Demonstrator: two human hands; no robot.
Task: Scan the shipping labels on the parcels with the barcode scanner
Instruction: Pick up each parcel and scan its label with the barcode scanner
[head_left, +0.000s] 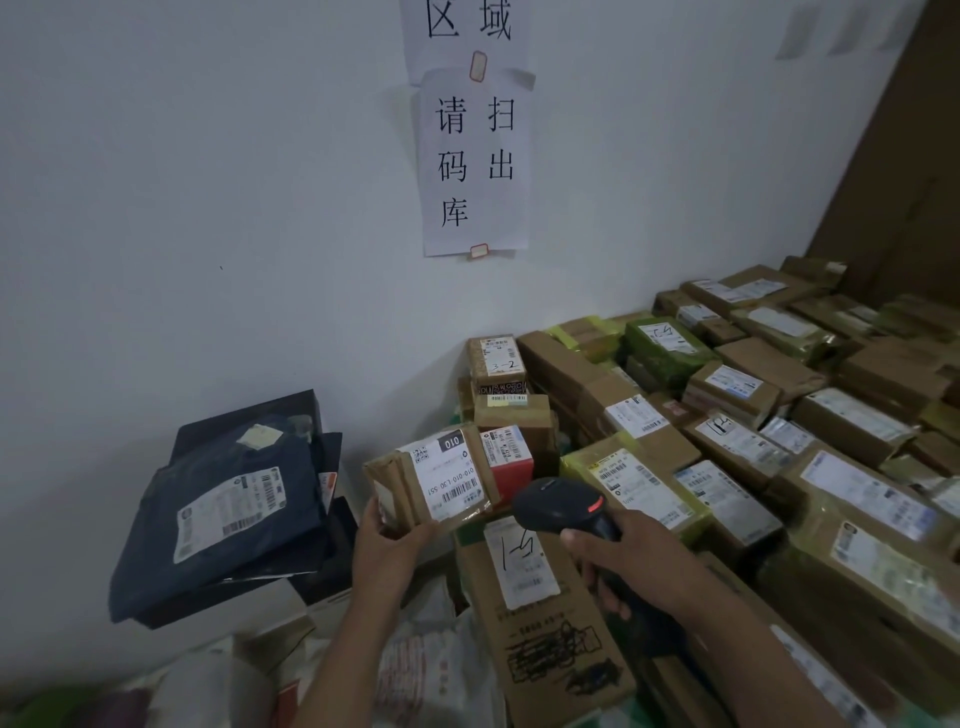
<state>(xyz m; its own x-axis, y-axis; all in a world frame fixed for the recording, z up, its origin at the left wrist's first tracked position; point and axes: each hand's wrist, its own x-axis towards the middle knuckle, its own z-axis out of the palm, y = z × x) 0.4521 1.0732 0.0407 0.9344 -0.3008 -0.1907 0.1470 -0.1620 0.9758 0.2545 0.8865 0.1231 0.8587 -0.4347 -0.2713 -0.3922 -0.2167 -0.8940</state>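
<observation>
My left hand (387, 540) grips a small brown cardboard parcel (405, 483) by its lower left corner and holds it tilted up. Its white shipping label (449, 475), marked 010, faces me. My right hand (618, 564) grips the handle of a black barcode scanner (563, 506) with a red strip on its head. The scanner head sits just right of the held parcel and points toward its label.
Many taped brown and green parcels (753, 441) with white labels are piled to the right against a white wall. A dark blue bag parcel (223, 514) lies on black boxes at left. A large carton (545, 623) sits below the scanner. Paper signs (475, 161) hang on the wall.
</observation>
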